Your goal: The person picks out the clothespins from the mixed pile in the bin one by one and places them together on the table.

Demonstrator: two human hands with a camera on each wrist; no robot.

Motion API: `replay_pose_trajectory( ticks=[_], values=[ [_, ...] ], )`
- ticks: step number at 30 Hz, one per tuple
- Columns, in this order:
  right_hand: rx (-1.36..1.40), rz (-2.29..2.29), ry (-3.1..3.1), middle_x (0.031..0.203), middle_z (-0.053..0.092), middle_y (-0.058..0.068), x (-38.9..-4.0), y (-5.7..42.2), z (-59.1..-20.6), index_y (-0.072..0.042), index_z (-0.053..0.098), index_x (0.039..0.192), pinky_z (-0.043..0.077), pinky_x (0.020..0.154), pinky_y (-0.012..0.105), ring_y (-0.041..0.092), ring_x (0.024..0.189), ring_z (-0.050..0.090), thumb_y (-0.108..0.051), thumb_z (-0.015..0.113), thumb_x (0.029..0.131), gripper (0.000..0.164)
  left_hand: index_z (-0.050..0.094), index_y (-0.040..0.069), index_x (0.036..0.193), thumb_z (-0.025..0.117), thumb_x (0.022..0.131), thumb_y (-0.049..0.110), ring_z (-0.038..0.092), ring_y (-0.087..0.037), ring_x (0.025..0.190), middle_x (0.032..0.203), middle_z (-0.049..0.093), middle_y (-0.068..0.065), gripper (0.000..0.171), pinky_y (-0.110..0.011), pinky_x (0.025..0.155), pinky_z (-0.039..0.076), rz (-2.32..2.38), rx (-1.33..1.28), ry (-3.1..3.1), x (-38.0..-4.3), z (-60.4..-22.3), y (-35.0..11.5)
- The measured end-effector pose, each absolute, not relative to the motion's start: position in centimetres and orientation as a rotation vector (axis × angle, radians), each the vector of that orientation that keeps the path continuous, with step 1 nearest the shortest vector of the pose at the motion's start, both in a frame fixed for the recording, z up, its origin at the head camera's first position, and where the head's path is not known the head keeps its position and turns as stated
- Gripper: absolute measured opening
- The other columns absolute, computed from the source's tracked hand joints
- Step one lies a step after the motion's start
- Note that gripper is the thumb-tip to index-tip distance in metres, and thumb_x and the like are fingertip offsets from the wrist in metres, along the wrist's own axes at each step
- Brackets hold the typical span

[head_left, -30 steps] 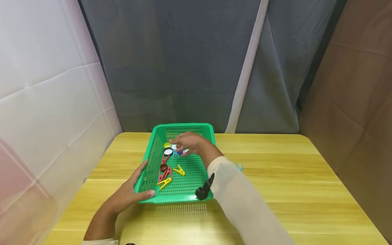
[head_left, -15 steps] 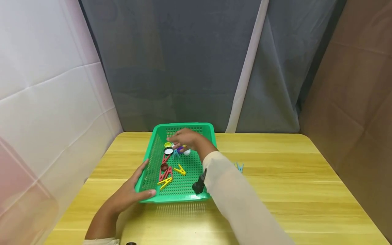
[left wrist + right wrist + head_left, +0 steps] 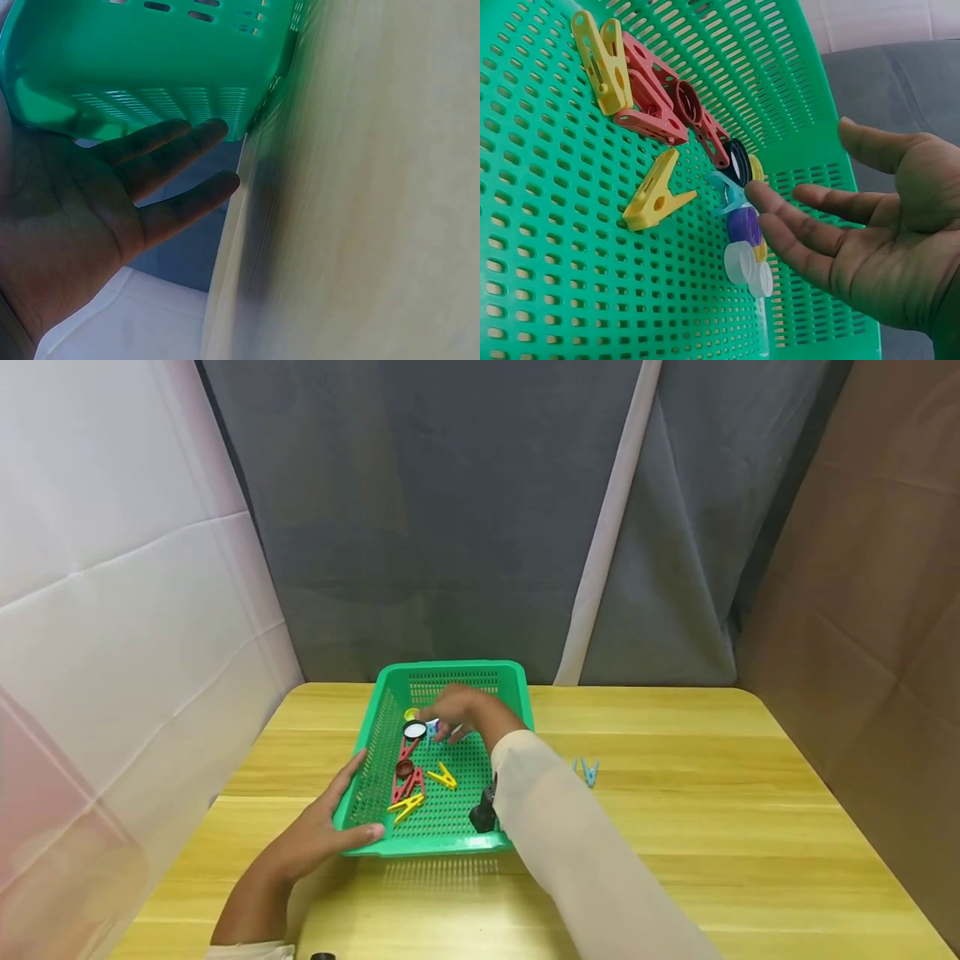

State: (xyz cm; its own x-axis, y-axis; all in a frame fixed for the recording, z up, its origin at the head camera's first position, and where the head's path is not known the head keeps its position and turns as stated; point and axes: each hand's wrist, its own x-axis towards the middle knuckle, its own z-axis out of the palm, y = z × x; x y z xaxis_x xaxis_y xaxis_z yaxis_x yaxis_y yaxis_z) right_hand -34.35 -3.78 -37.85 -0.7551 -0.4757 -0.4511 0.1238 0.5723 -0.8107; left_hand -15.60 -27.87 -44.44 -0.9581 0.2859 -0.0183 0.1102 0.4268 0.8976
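Note:
The green plastic basket (image 3: 525, 702) sits tilted lengthwise on the table. My left hand (image 3: 315, 822) rests on its near left corner, thumb over the front rim; in the left wrist view three fingers stretch out beside the outer wall. Inside the basket, my right hand (image 3: 870, 225) hovers over the caps with fingers relaxed, holding nothing. Fingertips reach close to a light blue clothespin (image 3: 726, 192) and a purple cap (image 3: 744, 225). Nearby lie clear white caps (image 3: 739, 262), a black ring-like cap (image 3: 739, 161) and a yellow cap (image 3: 412, 714).
Red clothespins (image 3: 649, 105), a brown cap (image 3: 688, 103) and yellow clothespins (image 3: 442, 776) lie toward the basket's near left. Light blue clothespins (image 3: 590, 772) lie on the wooden table (image 3: 712, 810) to the right. A dark round item (image 3: 322, 956) shows at the bottom edge.
My right hand shifts slightly within the basket and dips lower over the caps, covering the purple and white ones in the head view. My left hand stays put.

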Motion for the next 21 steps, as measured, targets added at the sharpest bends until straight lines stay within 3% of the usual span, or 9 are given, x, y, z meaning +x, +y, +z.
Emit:
replay_pose_trajectory(
  ticks=[3,7,15,21],
  values=[
    [-0.267,-1.155,2.129,0.158,0.053,0.026,-34.32,-3.89,-37.95,-0.002,0.051,0.157,0.057,0.113,0.051,0.036,0.132,0.071,-0.031,0.068,0.110,0.058,0.000,0.032,0.178,0.082,0.095,0.026,0.039,-0.059,0.153,0.179,0.015,-0.033,0.116,-0.074,0.116,0.040,1.550,0.350,2.522,-15.59,-44.36,-27.95],
    [-0.272,-1.091,2.101,0.176,0.037,0.015,-34.28,-4.09,-38.01,-0.004,0.043,0.165,0.054,0.117,0.050,0.035,0.140,0.065,-0.033,0.067,0.110,0.067,0.000,0.033,0.177,0.082,0.095,0.027,0.037,-0.060,0.154,0.179,0.013,-0.033,0.116,-0.075,0.116,0.040,1.545,0.344,2.523,-15.62,-44.27,-28.01],
    [-0.279,-1.012,2.051,0.181,0.029,0.012,-34.03,-4.56,-38.00,-0.007,0.026,0.173,0.049,0.122,0.050,0.035,0.155,0.052,-0.038,0.065,0.111,0.080,-0.001,0.031,0.178,0.081,0.096,0.027,0.035,-0.061,0.155,0.179,0.012,-0.033,0.115,-0.075,0.116,0.039,1.549,0.367,2.523,-15.57,-44.17,-28.08],
    [-0.286,-0.966,2.029,0.182,0.027,0.009,-33.81,-4.78,-37.94,-0.010,0.041,0.168,0.045,0.125,0.053,0.036,0.159,0.047,-0.041,0.066,0.110,0.071,-0.001,0.030,0.178,0.080,0.097,0.027,0.037,-0.061,0.154,0.179,0.013,-0.034,0.115,-0.074,0.115,0.041,1.537,0.374,2.531,-15.64,-44.14,-28.07]
  ],
)
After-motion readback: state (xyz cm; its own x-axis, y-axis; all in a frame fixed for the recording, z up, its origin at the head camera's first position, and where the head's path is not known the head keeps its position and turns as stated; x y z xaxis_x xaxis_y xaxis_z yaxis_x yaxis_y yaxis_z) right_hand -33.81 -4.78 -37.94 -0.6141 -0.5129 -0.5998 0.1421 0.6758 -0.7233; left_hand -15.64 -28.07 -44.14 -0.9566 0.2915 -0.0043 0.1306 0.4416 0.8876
